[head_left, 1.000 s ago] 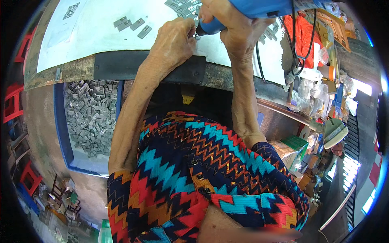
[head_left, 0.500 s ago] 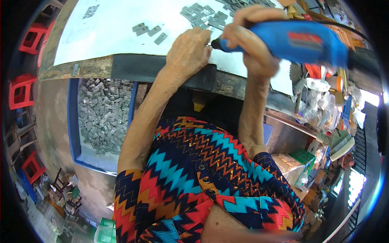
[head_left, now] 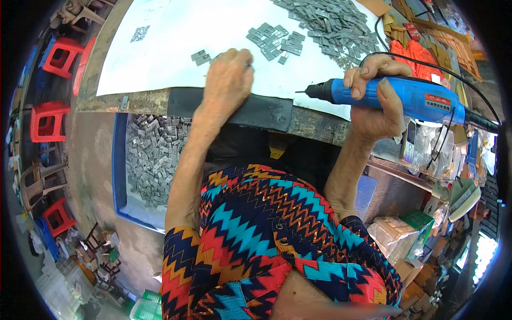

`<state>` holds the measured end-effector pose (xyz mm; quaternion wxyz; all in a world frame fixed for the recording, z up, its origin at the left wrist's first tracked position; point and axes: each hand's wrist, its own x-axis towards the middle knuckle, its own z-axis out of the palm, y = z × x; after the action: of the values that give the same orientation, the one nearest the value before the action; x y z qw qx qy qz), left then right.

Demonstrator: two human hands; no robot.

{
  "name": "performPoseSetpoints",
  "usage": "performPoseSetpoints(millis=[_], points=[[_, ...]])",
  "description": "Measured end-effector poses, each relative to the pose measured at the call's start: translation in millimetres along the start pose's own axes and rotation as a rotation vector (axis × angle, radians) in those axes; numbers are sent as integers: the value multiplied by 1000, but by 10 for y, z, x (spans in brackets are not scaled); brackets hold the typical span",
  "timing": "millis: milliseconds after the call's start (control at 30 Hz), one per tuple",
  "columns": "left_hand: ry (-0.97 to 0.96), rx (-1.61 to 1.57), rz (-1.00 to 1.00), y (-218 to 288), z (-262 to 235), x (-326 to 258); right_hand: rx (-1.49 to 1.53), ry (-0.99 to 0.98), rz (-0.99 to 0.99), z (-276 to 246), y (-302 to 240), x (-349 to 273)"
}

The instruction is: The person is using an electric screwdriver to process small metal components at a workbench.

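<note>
My right hand is wrapped round a blue electric screwdriver with a black nose. Its thin bit points left and touches nothing. Over the white sheet on the bench, my left hand is closed, knuckles up. Whatever its fingertips hold is hidden. Beside it lie a few small grey rectangular pieces, one partly covered by the hand. Farther off sits a cluster of similar pieces, and a large heap of them is at the far right of the sheet.
Below the bench edge, a blue-walled tray holds many grey pieces. A black pad covers part of the front edge. The screwdriver's black cord loops at right, near plastic bags. Red stools stand at left.
My left hand has moved left, away from the screwdriver's tip, to the few loose pieces. The screwdriver in my right hand has drawn back to the right and lower.
</note>
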<state>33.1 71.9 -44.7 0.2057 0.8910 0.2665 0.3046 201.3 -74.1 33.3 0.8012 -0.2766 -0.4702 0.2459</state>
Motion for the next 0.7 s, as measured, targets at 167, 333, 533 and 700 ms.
performPoseSetpoints(millis=[167,333,533,700], points=[[21,21,-197,-274,-200,67,-10,62,8,-58,-38,-59],[271,251,-118,-303,-186,138,-135,159,-43,-87,-145,-83],[126,-220,-48,348,179,69,-267,333,-181,-398,-285,-19],[40,-358,-75,565,326,46,-347,436,-310,-680,-255,40]])
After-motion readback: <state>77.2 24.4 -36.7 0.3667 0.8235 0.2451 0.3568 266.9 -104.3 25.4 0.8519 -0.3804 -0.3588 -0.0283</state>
